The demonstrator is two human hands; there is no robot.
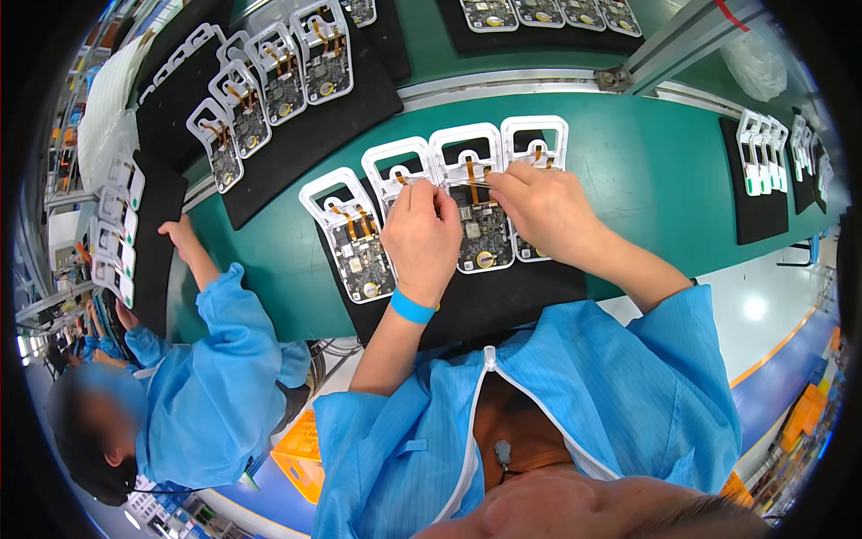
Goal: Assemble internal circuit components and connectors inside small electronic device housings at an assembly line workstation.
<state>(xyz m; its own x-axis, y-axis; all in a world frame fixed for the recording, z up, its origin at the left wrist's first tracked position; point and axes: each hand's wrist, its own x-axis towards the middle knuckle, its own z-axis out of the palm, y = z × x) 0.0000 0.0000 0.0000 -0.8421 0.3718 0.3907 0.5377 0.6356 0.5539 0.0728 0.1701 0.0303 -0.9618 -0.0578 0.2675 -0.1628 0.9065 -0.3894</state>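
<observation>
Four white frames with handle-like loops stand side by side before me, each holding a dark circuit board with orange flat cables and a round coin cell. My left hand (422, 238), with a blue band at its wrist, is closed in a pinch over the second frame (395, 154) from the left. My right hand (549, 208) pinches at the upper edge of the third circuit board (485, 235), beside its orange flat cable (472, 180). A thin pale line runs between the two sets of fingertips; what they grip is too small to tell. The leftmost frame (346, 235) stands untouched.
Under the frames lies a black foam mat (539, 286) on the green bench (646, 189). More framed boards rest on a black mat (310, 153) at upper left and another (759, 211) at far right. A co-worker in a blue smock (215, 377) reaches in from the left.
</observation>
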